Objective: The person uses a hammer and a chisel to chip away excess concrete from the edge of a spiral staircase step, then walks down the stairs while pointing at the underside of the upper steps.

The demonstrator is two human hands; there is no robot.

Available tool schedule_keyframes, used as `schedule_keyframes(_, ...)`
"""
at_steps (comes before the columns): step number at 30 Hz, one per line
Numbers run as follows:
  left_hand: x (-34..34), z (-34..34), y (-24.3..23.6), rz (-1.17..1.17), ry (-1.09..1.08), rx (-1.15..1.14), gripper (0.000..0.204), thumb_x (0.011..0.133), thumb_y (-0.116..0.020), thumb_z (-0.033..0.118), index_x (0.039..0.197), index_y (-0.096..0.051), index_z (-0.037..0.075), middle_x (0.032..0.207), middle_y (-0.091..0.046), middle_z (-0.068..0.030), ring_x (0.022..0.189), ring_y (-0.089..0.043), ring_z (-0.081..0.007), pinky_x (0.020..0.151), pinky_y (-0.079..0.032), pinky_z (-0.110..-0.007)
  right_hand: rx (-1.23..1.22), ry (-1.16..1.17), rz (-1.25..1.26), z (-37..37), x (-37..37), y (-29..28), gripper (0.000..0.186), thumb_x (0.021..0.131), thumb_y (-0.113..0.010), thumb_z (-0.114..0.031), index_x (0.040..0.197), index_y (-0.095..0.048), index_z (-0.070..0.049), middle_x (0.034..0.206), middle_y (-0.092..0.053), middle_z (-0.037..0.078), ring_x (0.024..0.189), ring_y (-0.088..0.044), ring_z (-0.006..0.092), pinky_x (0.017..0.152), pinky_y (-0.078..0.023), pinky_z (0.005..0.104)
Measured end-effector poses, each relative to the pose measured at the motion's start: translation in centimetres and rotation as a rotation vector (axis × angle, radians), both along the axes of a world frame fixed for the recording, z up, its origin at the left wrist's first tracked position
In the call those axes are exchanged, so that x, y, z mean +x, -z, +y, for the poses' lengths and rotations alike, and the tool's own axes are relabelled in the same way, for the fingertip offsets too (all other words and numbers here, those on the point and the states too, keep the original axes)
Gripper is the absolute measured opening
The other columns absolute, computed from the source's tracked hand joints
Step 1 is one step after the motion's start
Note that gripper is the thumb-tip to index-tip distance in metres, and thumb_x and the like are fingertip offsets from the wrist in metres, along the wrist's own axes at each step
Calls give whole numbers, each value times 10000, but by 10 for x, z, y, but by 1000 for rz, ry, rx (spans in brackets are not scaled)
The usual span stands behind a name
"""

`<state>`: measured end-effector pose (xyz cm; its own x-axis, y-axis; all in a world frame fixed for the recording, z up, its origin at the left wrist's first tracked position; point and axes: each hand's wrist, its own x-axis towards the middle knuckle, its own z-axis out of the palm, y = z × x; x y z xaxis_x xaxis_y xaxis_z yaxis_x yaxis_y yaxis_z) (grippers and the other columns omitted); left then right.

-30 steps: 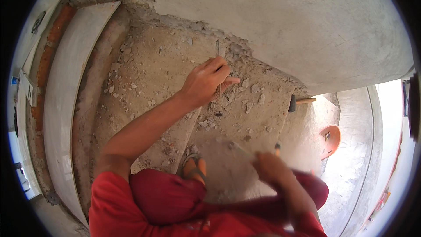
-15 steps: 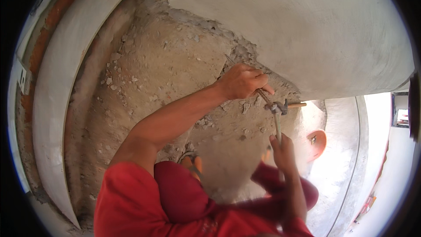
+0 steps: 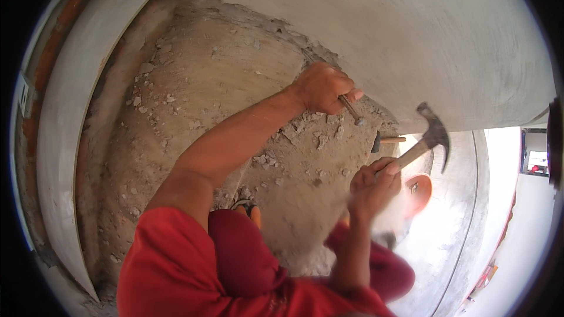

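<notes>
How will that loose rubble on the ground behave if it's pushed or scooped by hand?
The rubble looks like broken plaster or mortar in mixed chunks and dust, so it probably scatters rather than moves as one mass. The angular pieces seem unlikely to roll far. The bigger chunks look rigid but may crumble when squeezed, much like the ragged edge of the wall render.

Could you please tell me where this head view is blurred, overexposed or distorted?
In the head view, the right hand around the wooden-handled claw hammer is motion-blurred; the left hand gripping the thin metal chisel is sharper. Daylight overexposes the lower right beside the orange rounded object. Fisheye distortion bends the grey plastered wall toward the dark rim.
</notes>
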<state>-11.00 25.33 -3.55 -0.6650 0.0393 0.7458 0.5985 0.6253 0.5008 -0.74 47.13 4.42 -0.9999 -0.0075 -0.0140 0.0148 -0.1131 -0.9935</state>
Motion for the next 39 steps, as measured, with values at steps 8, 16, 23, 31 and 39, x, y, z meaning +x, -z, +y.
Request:
schedule_keyframes(8, 0, -3, -3, -69, 95, -130, 446, 941, -679, 246, 572, -489, 86, 499, -472, -74, 449, -508, -261, 467, -429, -397, -77, -63, 360, -2, 27, 75, 324, 1032, -495, -386, 904, -460, -91, 661, -418, 17, 528, -394, 117, 460, -348, 275)
schedule_keyframes(16, 0, 2, 14, -14, 25, -131, 418, 925, -699, 150, 571, -483, 101, 507, -495, -74, 448, -518, -252, 465, -436, -383, -326, -243, 370, 17, 56, 66, 314, 1017, -455, -396, 988, -555, -99, 734, -492, 38, 643, -486, 180, 600, -424, 378)
schedule_keyframes(23, -12, 12, 9, 68, 7, -115, 428, 910, -701, 132, 556, -463, 95, 500, -507, -72, 432, -522, -259, 438, -425, -366, 529, -187, 60, 8, 44, 78, 305, 1033, -434, -415, 962, -573, -153, 723, -478, 8, 610, -473, 162, 584, -430, 307)
schedule_keyframes(31, -16, 9, 14, 33, 33, -71, 419, 900, -684, 110, 550, -456, 77, 487, -487, -79, 399, -461, -214, 421, -379, -378, -311, 48, 572, 15, 37, 57, 312, 1040, -477, -340, 849, -541, -102, 699, -497, -1, 599, -473, 148, 557, -406, 302)
schedule_keyframes(39, -7, 0, 18, -26, 99, -50, 421, 891, -693, 112, 559, -435, 86, 495, -454, -57, 417, -420, -205, 443, -368, -376, -373, -2, 297, 12, 52, 72, 255, 1028, -499, -307, 846, -510, -128, 708, -512, -1, 578, -463, 146, 484, -392, 284)
